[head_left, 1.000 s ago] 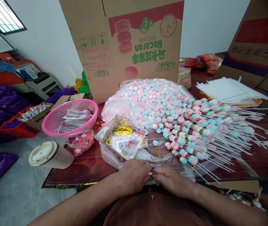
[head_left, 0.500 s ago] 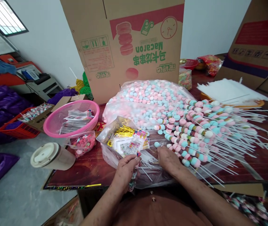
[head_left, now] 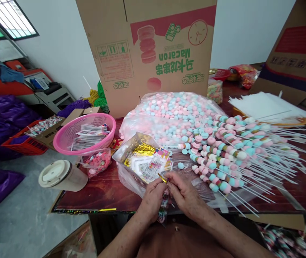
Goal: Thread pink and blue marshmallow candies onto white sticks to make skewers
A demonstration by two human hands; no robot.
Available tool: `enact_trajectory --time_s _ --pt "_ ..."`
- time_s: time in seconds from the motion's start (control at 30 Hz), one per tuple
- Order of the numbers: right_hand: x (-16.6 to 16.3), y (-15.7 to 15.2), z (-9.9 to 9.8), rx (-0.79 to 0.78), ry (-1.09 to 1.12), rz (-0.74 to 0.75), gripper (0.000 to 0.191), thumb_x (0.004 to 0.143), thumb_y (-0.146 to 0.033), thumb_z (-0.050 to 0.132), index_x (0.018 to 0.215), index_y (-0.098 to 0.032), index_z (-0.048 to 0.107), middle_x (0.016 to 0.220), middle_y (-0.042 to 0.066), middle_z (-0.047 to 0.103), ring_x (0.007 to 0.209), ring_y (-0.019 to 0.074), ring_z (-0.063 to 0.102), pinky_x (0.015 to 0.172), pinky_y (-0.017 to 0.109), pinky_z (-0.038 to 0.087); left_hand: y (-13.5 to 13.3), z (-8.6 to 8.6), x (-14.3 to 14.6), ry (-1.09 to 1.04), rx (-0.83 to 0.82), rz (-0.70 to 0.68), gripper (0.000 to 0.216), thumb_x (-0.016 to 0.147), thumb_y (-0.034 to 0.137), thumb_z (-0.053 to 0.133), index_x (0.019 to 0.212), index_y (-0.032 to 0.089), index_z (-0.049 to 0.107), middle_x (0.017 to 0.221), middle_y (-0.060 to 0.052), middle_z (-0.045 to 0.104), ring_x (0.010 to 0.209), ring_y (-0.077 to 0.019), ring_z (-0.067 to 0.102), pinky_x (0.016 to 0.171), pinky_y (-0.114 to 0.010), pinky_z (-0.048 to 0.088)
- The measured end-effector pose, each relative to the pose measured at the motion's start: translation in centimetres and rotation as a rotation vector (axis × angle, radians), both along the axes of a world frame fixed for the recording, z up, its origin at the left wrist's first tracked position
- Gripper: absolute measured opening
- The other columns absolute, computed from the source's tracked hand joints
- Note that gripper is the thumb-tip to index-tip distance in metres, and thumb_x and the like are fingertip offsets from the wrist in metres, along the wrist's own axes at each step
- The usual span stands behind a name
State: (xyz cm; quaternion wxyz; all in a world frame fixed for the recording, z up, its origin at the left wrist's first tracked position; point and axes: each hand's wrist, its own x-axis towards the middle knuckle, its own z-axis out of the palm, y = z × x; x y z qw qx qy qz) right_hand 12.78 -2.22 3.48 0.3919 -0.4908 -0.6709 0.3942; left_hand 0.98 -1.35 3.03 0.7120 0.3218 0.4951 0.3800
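Note:
My left hand is closed around the neck of a wrapped candy skewer, which hangs down toward my lap in clear plastic. Fingers pinched, my right hand meets it at the bag's top and holds a gold twist tie there. Just beyond both hands stands an open plastic-lined box, with gold twist ties and printed bags in it. To the right lies a pile of marshmallow skewers on white sticks. One loose blue candy rests near my right hand.
Behind is a big bag of pink and blue candies against a tall cardboard box. On the left are a pink basket, a bag of pink candies and a lidded cup. White sticks lie at right.
My right hand has come left from beside the skewer pile to meet my left hand. A gold twist tie now shows at the bag's neck. My left hand has shifted slightly right with the wrapped skewer.

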Motion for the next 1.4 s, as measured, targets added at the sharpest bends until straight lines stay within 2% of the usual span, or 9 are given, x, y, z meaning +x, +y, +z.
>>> enact_trajectory --time_s 0.17,0.37,0.47,0.53,0.73,0.93,1.07,1.23,1.4 --pt "0.5 0.1 -0.6 0.002 -0.192 -0.038 0.034 0.080 -0.016 0.040 0.113 -0.015 0.046 0.069 0.003 0.060 0.064 0.0177 0.056 0.063 0.031 0.045 -0.6 0.0 -0.5 0.028 0.180 -0.065 0.016 0.072 0.028 0.057 0.065 0.015 0.059 0.065 0.001 0.056 0.064 -0.0107 0.047 0.062 -0.021 0.037" --pt "0.2 -0.3 -0.3 0.060 -0.073 -0.210 0.036 0.084 -0.027 0.042 0.117 -0.014 0.048 0.067 0.002 0.059 0.060 0.0166 0.056 0.058 0.028 0.045 -0.5 -0.1 0.1 -0.252 0.042 0.146 0.022 0.068 0.032 0.067 0.060 0.014 0.057 0.054 0.003 0.053 0.051 -0.0068 0.045 0.055 -0.019 0.036" --pt "1.0 -0.3 0.9 -0.040 0.014 -0.032 0.022 0.086 -0.031 0.044 0.087 -0.017 0.060 0.060 0.000 0.058 0.056 0.0133 0.053 0.053 0.024 0.042 -0.3 0.4 -0.3 -0.297 -0.038 0.075 0.020 0.063 0.028 0.071 0.059 0.013 0.059 0.051 0.002 0.055 0.046 -0.0075 0.048 0.051 -0.020 0.038" --pt "1.8 -0.2 2.0 0.052 -0.020 0.118 0.027 0.087 -0.029 0.042 0.071 -0.018 0.059 0.062 0.001 0.059 0.060 0.0134 0.054 0.057 0.024 0.042 -0.1 0.7 -0.9 -0.322 -0.151 -0.054 0.019 0.058 0.027 0.073 0.064 0.012 0.063 0.050 0.000 0.058 0.044 -0.0101 0.051 0.049 -0.023 0.040" --pt "2.7 0.6 3.3 0.044 -0.012 0.389 0.025 0.090 -0.030 0.039 0.073 -0.020 0.055 0.065 -0.001 0.060 0.059 0.0108 0.054 0.057 0.022 0.041 0.5 1.0 -2.0 -0.370 -0.283 -0.278 0.020 0.057 0.024 0.073 0.069 0.010 0.065 0.056 -0.006 0.064 0.044 -0.0132 0.056 0.047 -0.025 0.044" --pt "1.1 0.7 0.8 0.225 -0.265 -0.018 0.026 0.087 -0.027 0.039 0.062 -0.020 0.042 0.058 -0.001 0.053 0.053 0.0115 0.045 0.050 0.023 0.032 0.1 0.6 -0.8 -0.289 -0.256 0.007 0.023 0.057 0.029 0.074 0.060 0.011 0.060 0.047 0.001 0.055 0.039 -0.0097 0.050 0.041 -0.021 0.037" --pt "1.6 0.5 0.7 0.270 -0.348 0.083 0.020 0.085 -0.018 0.037 0.067 -0.020 0.045 0.063 0.001 0.055 0.058 0.0133 0.050 0.053 0.024 0.035 -0.2 0.6 -0.3 -0.215 -0.153 0.094 0.028 0.057 0.034 0.075 0.059 0.012 0.058 0.048 0.002 0.053 0.040 -0.0069 0.045 0.045 -0.021 0.036" --pt "2.1 0.5 0.4 0.455 -0.562 0.094 0.020 0.076 -0.004 0.035 0.076 -0.017 0.051 0.071 0.006 0.058 0.066 0.0164 0.052 0.060 0.027 0.038 0.3 1.0 -0.7 0.092 0.196 -0.121 0.028 0.064 0.039 0.071 0.070 0.012 0.066 0.052 0.001 0.054 0.046 -0.0072 0.045 0.047 -0.019 0.031" --pt "1.7 0.6 -0.5 0.688 -0.640 -0.004 0.023 0.079 -0.004 0.034 0.070 -0.017 0.051 0.063 0.004 0.053 0.061 0.0165 0.047 0.057 0.028 0.035 1.0 0.6 -0.5 0.016 0.037 -0.038 0.027 0.062 0.042 0.069 0.063 0.016 0.060 0.045 0.004 0.046 0.040 -0.0105 0.043 0.045 -0.024 0.034"
